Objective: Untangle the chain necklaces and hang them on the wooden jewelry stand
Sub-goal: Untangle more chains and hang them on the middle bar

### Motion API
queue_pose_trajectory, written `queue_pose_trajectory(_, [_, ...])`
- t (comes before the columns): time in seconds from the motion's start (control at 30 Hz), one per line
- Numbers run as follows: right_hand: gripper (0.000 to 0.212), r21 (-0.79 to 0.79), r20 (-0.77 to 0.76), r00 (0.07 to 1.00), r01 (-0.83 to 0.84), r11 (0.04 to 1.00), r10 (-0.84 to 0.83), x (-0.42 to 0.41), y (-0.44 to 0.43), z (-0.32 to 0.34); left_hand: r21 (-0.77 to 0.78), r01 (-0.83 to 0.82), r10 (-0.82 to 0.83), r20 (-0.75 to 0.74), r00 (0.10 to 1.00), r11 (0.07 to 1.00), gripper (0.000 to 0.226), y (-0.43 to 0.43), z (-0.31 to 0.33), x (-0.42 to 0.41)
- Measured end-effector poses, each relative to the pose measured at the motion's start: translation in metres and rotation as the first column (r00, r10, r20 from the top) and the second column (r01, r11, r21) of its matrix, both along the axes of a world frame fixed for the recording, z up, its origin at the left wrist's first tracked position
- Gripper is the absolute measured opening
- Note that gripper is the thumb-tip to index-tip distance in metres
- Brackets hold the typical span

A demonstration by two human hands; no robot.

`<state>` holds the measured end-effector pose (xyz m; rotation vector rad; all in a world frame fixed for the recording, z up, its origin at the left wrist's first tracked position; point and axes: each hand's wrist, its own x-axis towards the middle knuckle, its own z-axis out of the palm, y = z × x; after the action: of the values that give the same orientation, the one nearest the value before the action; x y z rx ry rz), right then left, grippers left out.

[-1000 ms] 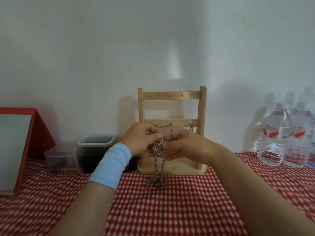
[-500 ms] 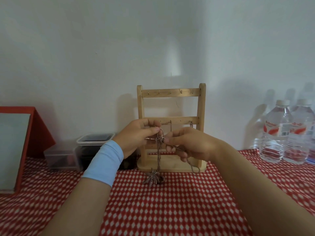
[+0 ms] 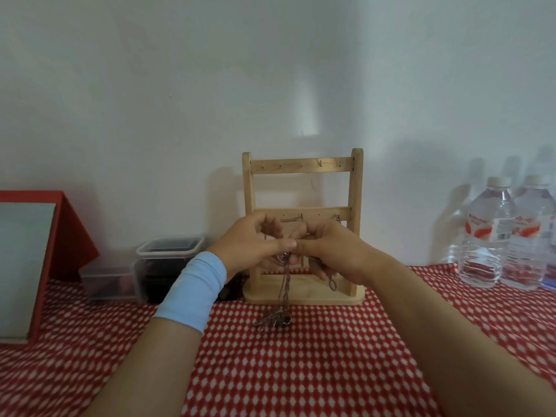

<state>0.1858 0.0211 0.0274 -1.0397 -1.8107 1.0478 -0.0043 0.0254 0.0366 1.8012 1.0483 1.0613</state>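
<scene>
Nearest you, the bench wears a red-and-white checked cloth (image 3: 301,371), and your two forearms reach forward over it, the left one with a pale blue wristband (image 3: 192,293). Just below your hands a pendant cluster (image 3: 273,319) rests on the cloth, and the tangled chain necklaces (image 3: 284,281) rise from it straight up into your grip. Your left hand (image 3: 252,245) and right hand (image 3: 334,251) are brought together, fingertips touching, each pinching the chain; a small loop dangles under the right hand. Directly behind your hands stands the wooden jewelry stand (image 3: 301,166), with a hung chain (image 3: 291,219) draped along its middle bar just above your knuckles. Left of your hands sit clear plastic tubs (image 3: 168,260) and, further left, a red-framed board (image 3: 30,260). Well to the right stand water bottles (image 3: 487,236) against the white wall (image 3: 270,70).
</scene>
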Motion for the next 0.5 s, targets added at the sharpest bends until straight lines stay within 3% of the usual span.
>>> queue_pose_trajectory(0.1, [0.012,0.065,-0.025,0.999,0.026,0.998,-0.025,0.002,0.0,0.003,-0.17,0.147,-0.141,0.047,0.989,0.974,0.03,-0.005,0.0,0.001])
queue_pose_trajectory(0.3, [0.016,0.114,-0.062,0.998,0.019,0.993,-0.012,0.006,0.0,0.008,-0.175,0.091,-0.086,0.036,0.996,0.98,0.017,-0.004,0.003,0.0])
queue_pose_trajectory(0.4, [0.015,0.075,-0.105,0.994,-0.02,0.997,0.028,0.004,0.0,0.008,-0.137,0.043,-0.045,-0.011,0.999,0.99,0.012,-0.007,0.005,-0.005])
queue_pose_trajectory(0.5, [0.008,0.035,-0.116,0.992,-0.041,0.999,0.044,0.004,-0.001,0.008,0.001,-0.053,0.052,-0.119,0.991,0.999,0.009,-0.006,0.009,-0.009])
